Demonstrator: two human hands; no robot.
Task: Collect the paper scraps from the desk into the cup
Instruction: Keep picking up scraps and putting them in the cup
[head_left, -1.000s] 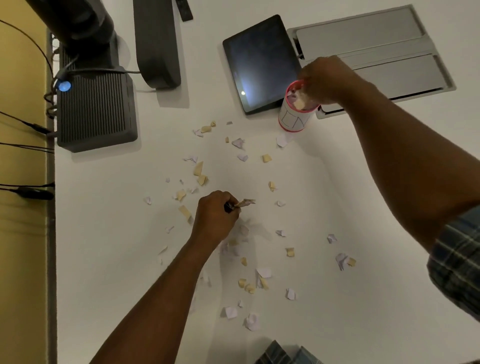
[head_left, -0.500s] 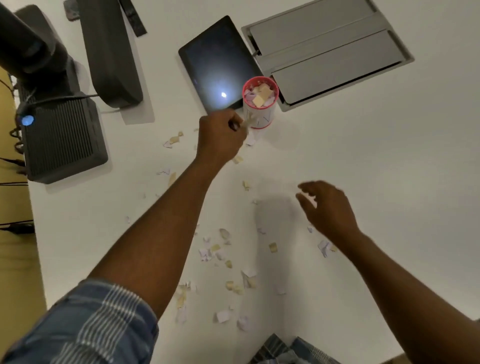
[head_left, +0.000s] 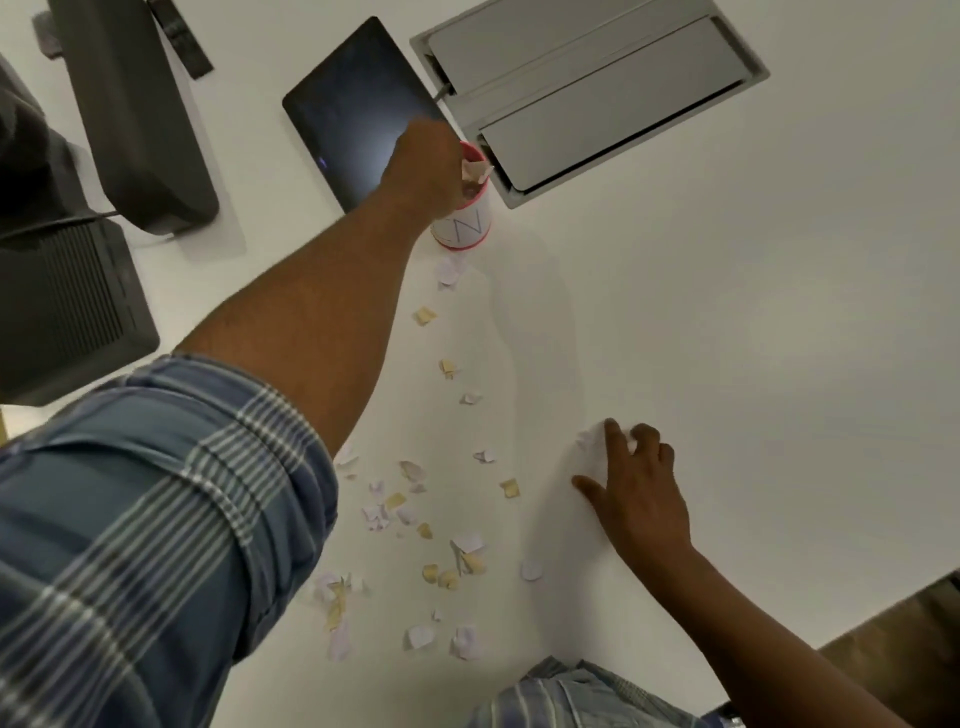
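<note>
My left hand (head_left: 426, 171) is over the mouth of the cup (head_left: 467, 221), fingers curled down into it; whether they grip a scrap I cannot tell. The cup stands toward the desk's (head_left: 727, 338) far edge, just beside the dark tablet (head_left: 353, 119) and the grey floor-box lid (head_left: 587, 83), scraps poking above its pink rim. My right hand (head_left: 634, 488) lies near the near edge, fingers bent over a white scrap (head_left: 589, 441). More paper scraps (head_left: 441, 519) lie scattered between my arms.
</note>
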